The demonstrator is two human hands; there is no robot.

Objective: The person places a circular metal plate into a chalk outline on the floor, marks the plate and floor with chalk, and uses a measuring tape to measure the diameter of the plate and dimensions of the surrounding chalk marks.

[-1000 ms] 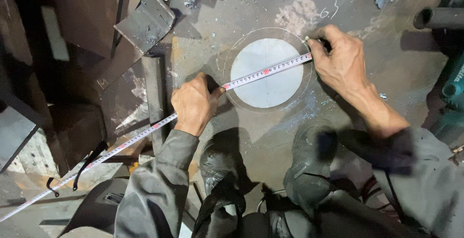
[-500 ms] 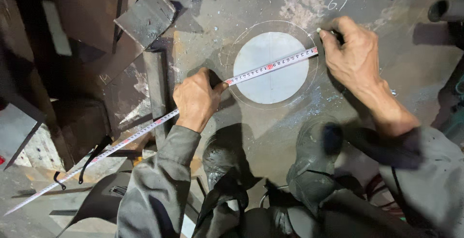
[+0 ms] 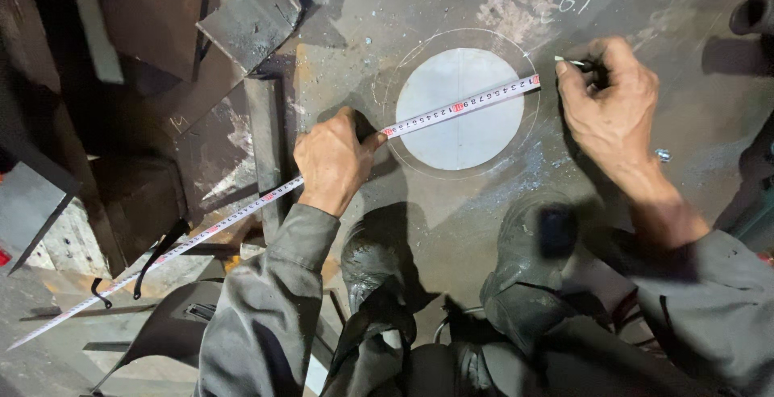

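Two bare hands: left hand at centre, right hand at upper right. One long white steel measuring tape slanting from lower left to upper right. One pale round metal disc at upper centre, inside one scribed chalk circle. One thin white marking stick at upper right. Two worn dark boots at lower centre. One dark angled steel offcut at upper left.

The tape measure is white with black marks and red figures. Under it lies a pale grey steel disc, ringed by a white chalk circle. At nine o'clock, dark rust-brown steel plates. Sleeves are grey.
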